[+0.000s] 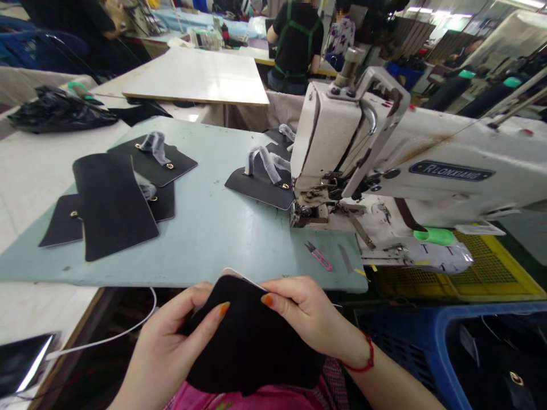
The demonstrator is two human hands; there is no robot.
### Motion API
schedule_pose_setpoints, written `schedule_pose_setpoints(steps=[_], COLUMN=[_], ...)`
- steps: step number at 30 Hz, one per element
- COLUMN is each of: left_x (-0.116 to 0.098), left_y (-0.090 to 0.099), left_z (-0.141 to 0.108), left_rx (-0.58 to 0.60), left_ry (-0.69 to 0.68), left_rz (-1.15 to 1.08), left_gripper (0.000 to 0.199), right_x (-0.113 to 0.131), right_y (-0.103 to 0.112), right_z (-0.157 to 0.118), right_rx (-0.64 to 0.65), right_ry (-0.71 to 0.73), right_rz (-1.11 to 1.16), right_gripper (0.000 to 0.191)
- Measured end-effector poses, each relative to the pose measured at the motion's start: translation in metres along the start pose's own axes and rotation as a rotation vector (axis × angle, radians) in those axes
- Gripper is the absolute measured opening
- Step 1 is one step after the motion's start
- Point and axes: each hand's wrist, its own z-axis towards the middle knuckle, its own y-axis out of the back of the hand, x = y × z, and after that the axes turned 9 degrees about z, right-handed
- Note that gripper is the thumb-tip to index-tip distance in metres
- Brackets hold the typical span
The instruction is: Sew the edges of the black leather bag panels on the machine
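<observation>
Close to my body, I hold a black leather panel with a pale edge along its top. My left hand pinches its upper left side, thumb on the black face. My right hand grips the upper right edge between thumb and fingers. Beyond it on the pale green table lie pink thread snips. To the left are a plain black panel and black panels with gold fittings and wrapped handles, partly overlapping. Another black panel with a wrapped handle rests beside the sewing machine.
A blue crate with black pieces stands at the lower right, near a yellow basket. A phone with a white cable lies at the lower left. A black plastic bag sits at the far left. Co-workers are in the background.
</observation>
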Motion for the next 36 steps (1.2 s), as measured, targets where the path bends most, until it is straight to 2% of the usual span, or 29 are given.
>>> schedule_pose_setpoints(steps=[9,15,30,36], left_x=[-0.008,-0.013,-0.021,-0.028], left_y=[0.001,0.003,-0.003,-0.007], left_z=[0.005,0.006,0.011,0.015], left_rx=[-0.013,0.025,0.036,-0.014], left_ry=[-0.013,0.026,-0.107,-0.227], left_rz=[0.017,-0.116,-0.053,0.006], left_gripper=[0.011,0.014,0.015,0.016], right_x=[0.001,-0.005,0.001,0.003], right_y=[-0.008,-0.006,-0.023,-0.028], right_z=[0.008,0.004,0.014,0.019], right_rx=[-0.030,-0.034,-0.125,-0.199], right_ry=[-0.021,-0.014,0.034,0.070], right_rz=[-0.066,-0.049,-0.062,-0.052], right_gripper=[0.028,0.028,0.024,0.020])
